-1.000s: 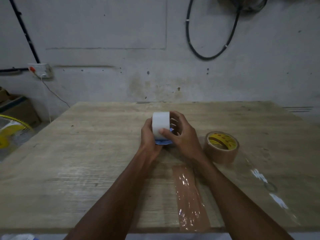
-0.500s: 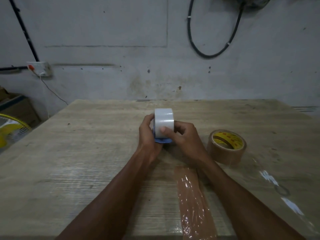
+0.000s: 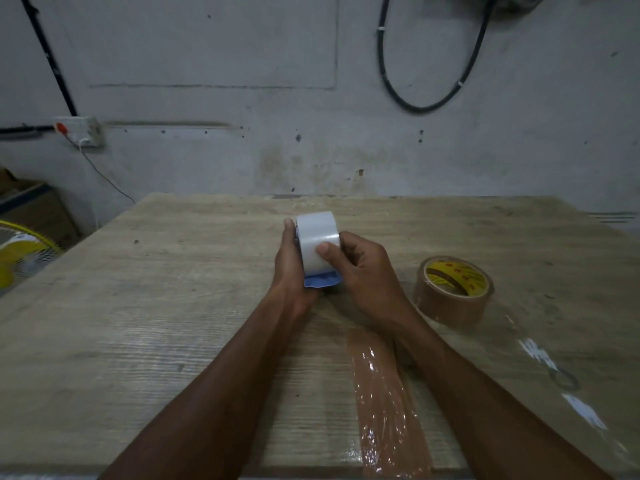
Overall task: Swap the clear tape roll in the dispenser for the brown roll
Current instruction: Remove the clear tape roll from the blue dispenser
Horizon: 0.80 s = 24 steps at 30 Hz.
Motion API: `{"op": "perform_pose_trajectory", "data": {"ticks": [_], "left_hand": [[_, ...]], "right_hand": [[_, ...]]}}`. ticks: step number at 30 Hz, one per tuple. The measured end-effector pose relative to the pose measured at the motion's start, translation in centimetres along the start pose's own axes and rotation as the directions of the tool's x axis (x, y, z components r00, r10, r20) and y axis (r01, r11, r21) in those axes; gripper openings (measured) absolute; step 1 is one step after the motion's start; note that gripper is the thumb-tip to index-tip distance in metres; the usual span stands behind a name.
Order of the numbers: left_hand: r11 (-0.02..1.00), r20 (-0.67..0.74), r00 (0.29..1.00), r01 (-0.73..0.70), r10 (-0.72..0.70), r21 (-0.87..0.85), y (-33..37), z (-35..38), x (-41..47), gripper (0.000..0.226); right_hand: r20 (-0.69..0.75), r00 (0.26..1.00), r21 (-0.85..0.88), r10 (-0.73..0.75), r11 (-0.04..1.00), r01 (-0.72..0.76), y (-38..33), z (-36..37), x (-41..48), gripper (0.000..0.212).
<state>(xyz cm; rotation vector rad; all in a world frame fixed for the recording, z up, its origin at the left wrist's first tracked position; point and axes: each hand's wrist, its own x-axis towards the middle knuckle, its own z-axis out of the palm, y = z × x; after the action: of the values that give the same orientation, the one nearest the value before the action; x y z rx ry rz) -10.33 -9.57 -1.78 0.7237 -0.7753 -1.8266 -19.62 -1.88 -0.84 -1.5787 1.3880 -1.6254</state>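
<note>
Workshop or storeroom by the look of it, bare stained concrete wall, black cable looped high on it, surface-mounted socket with trailing wire, worn wooden table, yellow fan and perhaps cardboard boxes left.

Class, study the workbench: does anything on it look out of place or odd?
Yes. A wrinkled strip of brown tape is stuck flat to the table near its front edge, beside the right forearm. It serves nothing there. The brown roll lies flat, untouched.
</note>
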Motion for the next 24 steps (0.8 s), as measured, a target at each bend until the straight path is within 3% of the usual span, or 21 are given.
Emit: {"op": "perform_pose_trajectory", "data": {"ticks": [7, 14, 17, 22, 24], "left_hand": [[0.989, 0.017, 0.998, -0.059, 0.057, 0.139, -0.5, 0.8, -0.7, 0.04], [0.939, 0.044, 0.992, -0.123, 0.115, 0.32, -1.0, 1.3, -0.7, 0.037], [0.959, 0.045, 0.994, -0.11, 0.101, 0.262, -0.9, 1.1, -0.6, 0.037], [0.998, 0.06, 0.998, 0.004, -0.008, 0.07, -0.6, 0.5, -0.3, 0.042], [1.0, 0.059, 0.998, 0.003, -0.005, 0.027, -0.6, 0.3, -0.3, 0.042]], "right_hand": [[-0.095, 0.995, 0.064, 0.008, 0.998, -0.002, -1.1, -0.8, 0.4, 0.02], [-0.206, 0.971, 0.27, 0.119, 0.961, -0.061, -1.6, -1.6, 0.9, 0.022], [-0.2, 0.974, 0.237, 0.103, 0.97, -0.054, -1.5, -1.3, 1.1, 0.024], [-0.181, 0.983, 0.074, -0.007, 0.997, 0.021, -1.0, -1.3, 1.0, 0.04], [-0.125, 0.992, 0.084, -0.01, 0.996, 0.021, -0.8, -1.5, 0.8, 0.053]]}}
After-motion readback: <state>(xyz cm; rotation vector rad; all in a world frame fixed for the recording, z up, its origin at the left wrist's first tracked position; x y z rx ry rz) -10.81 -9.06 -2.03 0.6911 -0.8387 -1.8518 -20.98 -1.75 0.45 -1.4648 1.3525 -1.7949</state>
